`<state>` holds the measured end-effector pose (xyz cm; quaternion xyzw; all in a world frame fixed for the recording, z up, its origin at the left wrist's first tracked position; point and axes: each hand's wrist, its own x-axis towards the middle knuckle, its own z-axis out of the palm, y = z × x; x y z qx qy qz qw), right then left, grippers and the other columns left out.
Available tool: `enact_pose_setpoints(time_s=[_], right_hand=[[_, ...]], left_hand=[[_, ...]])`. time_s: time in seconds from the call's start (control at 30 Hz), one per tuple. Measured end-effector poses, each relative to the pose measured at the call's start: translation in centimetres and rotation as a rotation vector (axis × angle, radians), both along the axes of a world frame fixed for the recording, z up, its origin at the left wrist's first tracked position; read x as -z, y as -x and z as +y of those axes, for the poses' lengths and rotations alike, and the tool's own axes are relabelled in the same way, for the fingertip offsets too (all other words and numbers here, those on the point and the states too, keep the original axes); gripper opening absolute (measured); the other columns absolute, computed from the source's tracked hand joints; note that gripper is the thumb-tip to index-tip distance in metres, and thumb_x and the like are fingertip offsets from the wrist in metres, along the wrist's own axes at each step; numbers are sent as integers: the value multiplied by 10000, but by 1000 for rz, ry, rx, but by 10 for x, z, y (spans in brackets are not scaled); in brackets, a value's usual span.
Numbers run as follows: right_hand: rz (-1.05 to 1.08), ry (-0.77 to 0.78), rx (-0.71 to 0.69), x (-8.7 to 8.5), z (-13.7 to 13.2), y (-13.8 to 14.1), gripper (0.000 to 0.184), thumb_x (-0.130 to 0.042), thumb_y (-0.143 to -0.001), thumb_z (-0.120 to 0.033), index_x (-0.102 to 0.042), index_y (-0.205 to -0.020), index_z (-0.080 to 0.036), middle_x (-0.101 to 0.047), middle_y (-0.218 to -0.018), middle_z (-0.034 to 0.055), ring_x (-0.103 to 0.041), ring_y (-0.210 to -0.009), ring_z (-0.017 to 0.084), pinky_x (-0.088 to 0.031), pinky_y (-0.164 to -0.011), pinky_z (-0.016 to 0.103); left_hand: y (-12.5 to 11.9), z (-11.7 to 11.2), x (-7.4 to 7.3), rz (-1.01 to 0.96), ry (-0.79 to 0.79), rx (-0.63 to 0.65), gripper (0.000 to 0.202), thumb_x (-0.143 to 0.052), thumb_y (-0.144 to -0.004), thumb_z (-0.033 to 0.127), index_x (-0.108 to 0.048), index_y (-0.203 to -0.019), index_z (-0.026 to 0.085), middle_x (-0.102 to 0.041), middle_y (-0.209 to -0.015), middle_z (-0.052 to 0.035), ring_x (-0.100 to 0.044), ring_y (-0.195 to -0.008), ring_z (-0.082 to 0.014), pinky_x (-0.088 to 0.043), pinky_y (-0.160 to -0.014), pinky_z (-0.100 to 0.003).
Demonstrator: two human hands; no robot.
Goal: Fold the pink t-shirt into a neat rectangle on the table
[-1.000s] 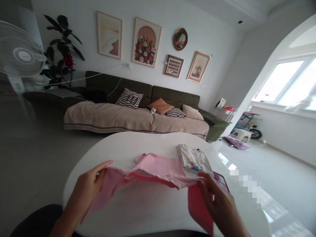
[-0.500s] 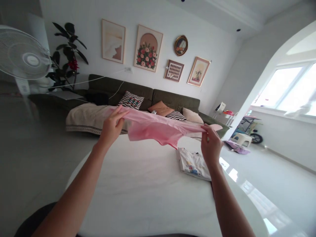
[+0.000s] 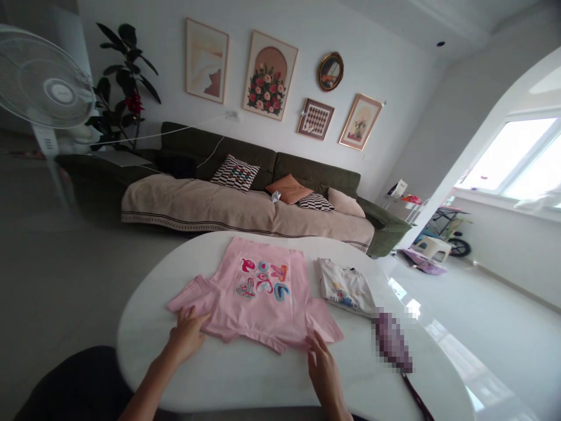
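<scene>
Pink shirt [image 3: 263,313] lowered from mid-air since earlier frame, now spread flat on white table [image 3: 245,383], printed side up. Hands held apart, neither clenched: left hand [image 3: 187,338] rested, fingers spread, on one sleeve; right hand [image 3: 323,365] laid at near edge beside other sleeve. Folded white shirt [image 3: 346,285] seen just beside, at right.
</scene>
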<state>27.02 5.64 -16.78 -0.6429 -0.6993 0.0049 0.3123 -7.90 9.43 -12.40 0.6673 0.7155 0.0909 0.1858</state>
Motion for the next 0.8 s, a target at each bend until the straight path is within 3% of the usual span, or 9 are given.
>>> enact_pose_setpoints(time_s=[0.07, 0.27, 0.4, 0.47, 0.57, 0.6, 0.67, 0.73, 0.8], right_hand=[[-1, 0, 30, 1, -3, 2, 421, -300, -792, -138, -591, -1093, -179, -538, -1198, 126, -581, -1001, 217, -505, -781, 313], [-63, 97, 119, -6, 9, 3, 416, -310, -752, -92, -616, -1009, -207, -570, -973, 108, -597, -817, 207, -503, -633, 296], [-68, 145, 64, -14, 30, 11, 384, -271, -769, -78, -638, -847, -163, -588, -860, 111, -595, -744, 191, -487, -631, 278], [-70, 129, 12, -23, 48, 21, 394, -260, -786, -73, -634, -885, -151, -601, -899, 112, -591, -819, 184, -480, -708, 275], [-102, 130, -81, -40, 80, 34, 389, -302, -784, -62, -619, -983, -164, -594, -1060, 83, -555, -973, 164, -443, -827, 263], [-119, 139, -94, -46, 88, 37, 389, -313, -785, -59, -609, -1013, -167, -585, -1095, 73, -546, -998, 156, -432, -847, 256], [-162, 167, -75, -54, 100, 39, 375, -308, -816, -71, -583, -1059, -148, -582, -1099, 86, -551, -988, 153, -433, -836, 254], [-222, 216, -34, -59, 106, 36, 311, -317, -864, -113, -570, -1044, -113, -596, -1023, 104, -573, -919, 156, -453, -791, 276], [-302, 281, -19, -64, 110, 32, 216, -406, -886, -200, -567, -1003, -114, -600, -962, 77, -582, -853, 150, -473, -750, 306]], left_hand=[[-12, -8, 1, 58, -26, -9, 502, -460, -741, 117, -499, -1236, 194, -307, -1414, -135, -158, -1324, -324, -323, -951, -526], [-41, -23, -2, 87, 3, 120, 518, -422, -751, 137, -477, -1245, 285, -370, -1389, -75, -304, -1282, -268, -299, -954, -551], [-59, -40, -9, 139, -121, 158, 423, -434, -759, 127, -590, -1135, 243, -563, -1203, -90, -481, -1135, -272, -328, -958, -459], [-77, -49, -17, -11, -80, 289, 357, -423, -795, 169, -620, -1089, 218, -633, -1079, -84, -550, -1045, -246, -370, -930, -387], [-103, -48, -31, -429, 191, 679, 370, -446, -796, 216, -586, -1138, 245, -680, -984, -19, -619, -902, -179, -453, -813, -273], [-107, -41, -36, -531, 220, 745, 375, -453, -790, 222, -584, -1140, 248, -681, -988, -5, -622, -889, -164, -459, -799, -250], [-105, -17, -41, -545, 69, 679, 375, -434, -793, 211, -590, -1133, 229, -643, -1092, -17, -579, -995, -160, -422, -882, -254], [-91, 11, -38, -325, -179, 451, 386, -403, -809, 212, -574, -1155, 228, -539, -1250, -46, -433, -1189, -198, -312, -1006, -344], [-72, 33, -27, -60, -215, 293, 399, -422, -812, 270, -541, -1193, 266, -428, -1353, -60, -275, -1290, -275, -242, -1019, -488]])
